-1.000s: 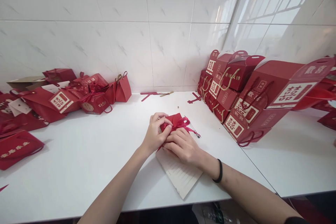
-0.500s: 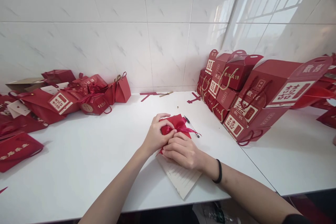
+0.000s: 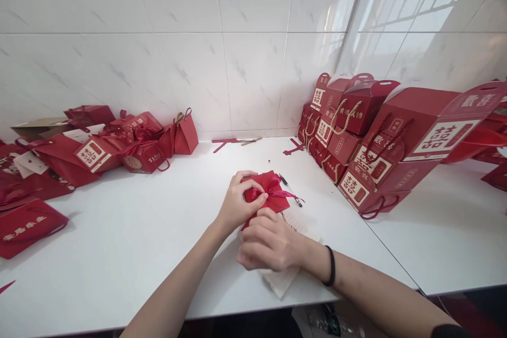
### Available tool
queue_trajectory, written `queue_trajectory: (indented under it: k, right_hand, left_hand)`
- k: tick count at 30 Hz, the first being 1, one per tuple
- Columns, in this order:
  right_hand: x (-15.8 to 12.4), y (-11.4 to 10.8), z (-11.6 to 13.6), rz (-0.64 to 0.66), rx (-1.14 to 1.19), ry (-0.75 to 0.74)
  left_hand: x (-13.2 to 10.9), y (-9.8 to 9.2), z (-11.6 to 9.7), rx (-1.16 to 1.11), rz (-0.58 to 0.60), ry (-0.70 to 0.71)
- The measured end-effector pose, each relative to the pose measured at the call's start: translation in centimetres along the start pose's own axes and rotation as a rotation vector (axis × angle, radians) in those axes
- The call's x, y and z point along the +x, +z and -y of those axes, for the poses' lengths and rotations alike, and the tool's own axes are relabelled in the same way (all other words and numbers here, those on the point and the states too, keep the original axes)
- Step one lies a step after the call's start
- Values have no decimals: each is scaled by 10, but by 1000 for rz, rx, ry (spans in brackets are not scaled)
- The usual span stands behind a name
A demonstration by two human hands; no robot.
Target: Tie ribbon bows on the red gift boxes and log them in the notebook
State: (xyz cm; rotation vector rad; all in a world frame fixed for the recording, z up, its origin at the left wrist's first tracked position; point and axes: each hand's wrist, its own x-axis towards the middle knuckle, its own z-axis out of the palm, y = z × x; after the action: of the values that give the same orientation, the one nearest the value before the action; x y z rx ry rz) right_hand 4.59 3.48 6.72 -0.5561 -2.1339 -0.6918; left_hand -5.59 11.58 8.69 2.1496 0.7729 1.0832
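A small red gift box (image 3: 280, 203) with a magenta ribbon bow (image 3: 273, 184) rests on the white table in front of me. My left hand (image 3: 236, 202) grips its left side, with the thumb pressed at the bow's knot. Just in front of the box, my right hand (image 3: 271, 243) is curled closed, slightly blurred; whatever its fingers may pinch is hidden. Beneath that hand lies a lined sheet of paper (image 3: 282, 281), largely covered. A pen (image 3: 292, 193) lies close against the box's right side.
Red gift boxes and bags (image 3: 144, 156) are heaped on the left. Stacked red boxes with rope handles (image 3: 415, 132) stand on the right. Ribbon scraps (image 3: 225, 142) lie near the tiled wall (image 3: 253, 84). A plastic bottle (image 3: 330, 322) is below the table's front edge.
My right hand has drawn back from the knot toward me, its fingers curling in. The paper beneath has shifted a little to the right. My left hand stays on the gift box.
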Motion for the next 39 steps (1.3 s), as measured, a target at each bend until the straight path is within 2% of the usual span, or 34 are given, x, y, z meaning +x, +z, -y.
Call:
queue_trajectory:
  k: [5,8,18,23,28,35,37,39]
  right_hand:
    - [0,-2,-10,91,-147,80]
    - [0,-2,-9,94,-157,96]
    - [-3,-6,-10,31,62,113]
    - [-5,-4,-6,132,126,86]
    - [-3,-4,-3,107,174,74]
    - [-5,0,2,223,145,15]
    - [-6,0,-1,204,155,-13]
    - [-7,-5,-11,118,199,-21]
  left_hand:
    - [1,0,1,-16,7,-24]
    - [1,0,2,-28,9,-25]
    - [0,-1,-1,-5,13,-11]
    - [-1,-1,-1,0,2,8]
    - [-1,0,0,-11,0,15]
    - [0,-1,1,-13,11,27]
    - [0,-1,1,-17,15,23]
    - [0,-2,1,-17,23,12]
